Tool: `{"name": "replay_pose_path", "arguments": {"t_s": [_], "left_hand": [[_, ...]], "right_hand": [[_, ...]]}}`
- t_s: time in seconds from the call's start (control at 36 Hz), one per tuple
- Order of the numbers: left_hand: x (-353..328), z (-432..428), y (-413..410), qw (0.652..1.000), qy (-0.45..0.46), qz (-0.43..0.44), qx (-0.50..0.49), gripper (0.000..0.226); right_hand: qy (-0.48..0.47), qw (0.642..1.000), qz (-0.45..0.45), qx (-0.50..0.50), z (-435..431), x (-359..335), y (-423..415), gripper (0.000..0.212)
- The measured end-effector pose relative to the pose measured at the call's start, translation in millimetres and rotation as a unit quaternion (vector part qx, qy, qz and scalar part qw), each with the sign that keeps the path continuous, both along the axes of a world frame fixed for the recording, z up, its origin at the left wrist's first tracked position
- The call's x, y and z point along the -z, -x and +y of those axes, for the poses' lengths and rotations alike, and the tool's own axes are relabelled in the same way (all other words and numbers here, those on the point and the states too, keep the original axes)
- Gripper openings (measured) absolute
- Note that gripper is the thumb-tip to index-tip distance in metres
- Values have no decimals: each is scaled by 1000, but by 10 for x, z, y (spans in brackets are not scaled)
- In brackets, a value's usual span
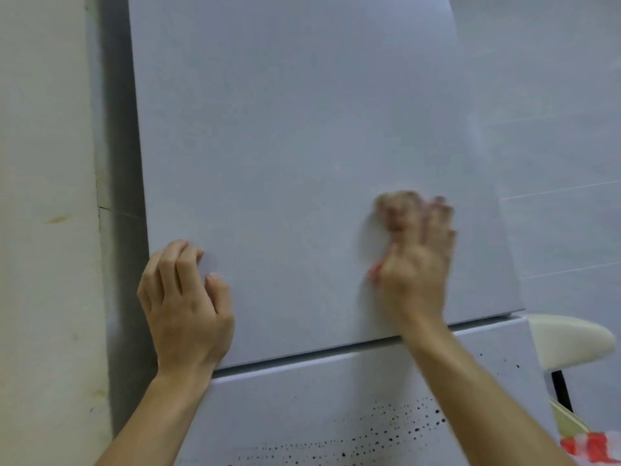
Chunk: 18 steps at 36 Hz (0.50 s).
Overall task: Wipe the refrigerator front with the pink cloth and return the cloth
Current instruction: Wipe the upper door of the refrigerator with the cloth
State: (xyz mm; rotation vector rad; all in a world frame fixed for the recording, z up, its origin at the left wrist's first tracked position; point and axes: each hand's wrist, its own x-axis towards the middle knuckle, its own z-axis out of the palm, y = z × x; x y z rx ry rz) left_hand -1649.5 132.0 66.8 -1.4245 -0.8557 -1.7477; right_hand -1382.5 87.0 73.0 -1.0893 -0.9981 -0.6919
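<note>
Two hands lie on the upper door [285,146] of a pale grey refrigerator that fills the middle of the frame. The left hand [188,307] sits at the lower left of this door, just inside its left edge. Its grip is curled, with bent fingers and thumb tip touching the bare panel and holding nothing.

The right hand [416,264], blurred, is at the lower right of the same door, with its fingers spread and pointing up. It presses the pink cloth [374,273] flat against the panel. Only scraps of the cloth show, pink-red beside the thumb and between the fingertips. The blur hides whether any finger hooks round it.

Below both wrists a dark seam runs across, slanting up to the right, and divides the upper door from the lower door [302,398]. The lower door is white and carries a scatter of small black dots toward the bottom of the frame.

Left of the refrigerator a shadowed gap separates its edge from a cream wall [43,196]. Above the hands the panel is broad and plain up to the top of the frame.

Right of the door edge stands a grey tiled wall [554,129]. Lower right is a cream stool seat [568,341] on a black leg, and a red-and-white fabric [591,447] lies in the corner.
</note>
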Motion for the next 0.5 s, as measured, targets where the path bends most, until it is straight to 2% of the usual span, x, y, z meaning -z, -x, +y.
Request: {"name": "replay_pose_path", "arguments": {"t_s": [0.08, 0.14, 0.19, 0.22, 0.31, 0.39, 0.5], "left_hand": [[-17, 1, 26, 1000, -2, -1, -5, 36], [-28, 9, 59, 1000, -3, 6, -14, 37], [-29, 26, 117, 1000, -5, 22, -21, 38], [-30, 37, 154, 999, -7, 32, -23, 39], [-12, 71, 260, 998, -9, 60, -27, 41], [14, 94, 297, 997, -18, 70, -28, 41], [18, 94, 287, 997, -20, 70, -15, 39]], "right_hand": [[7, 993, 114, 0, -73, -215, -191, 67], [2, 989, 147, 15, -103, -359, -108, 77], [0, 986, 164, 25, -98, -500, -3, 97], [-3, 987, 160, 25, -89, -571, 46, 98], [-7, 994, 107, 30, -18, -754, 226, 79], [-10, 1000, 17, 18, 67, -837, 559, 84], [-70, 993, -89, 19, 246, -677, 1005, 65]]}}
